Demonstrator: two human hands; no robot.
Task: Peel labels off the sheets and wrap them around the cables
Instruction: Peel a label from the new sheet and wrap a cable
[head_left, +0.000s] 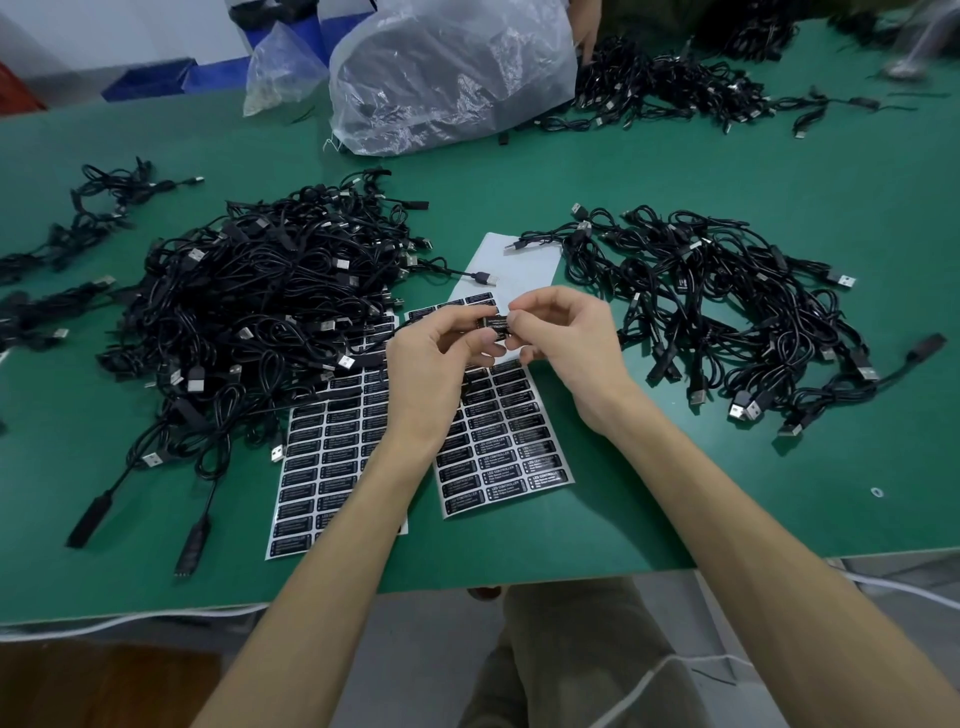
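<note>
Two white sheets of black labels lie on the green table, one on the left (332, 457) and one on the right (504, 431). Above them my left hand (441, 364) and my right hand (566, 338) meet. Between their fingertips sits a black label (493, 325) on a small black cable part, pinched from both sides. A thin black cable (374, 340) runs left from it toward the big pile of black USB cables (260, 296). How far the label goes round the cable is hidden by my fingers.
A second cable pile (717, 306) lies to the right, smaller bundles (78, 223) at the far left. A clear plastic bag (452, 73) stands at the back, with more cables (675, 88) and another person's hand (587, 31) behind it. The table's front edge (467, 587) is near me.
</note>
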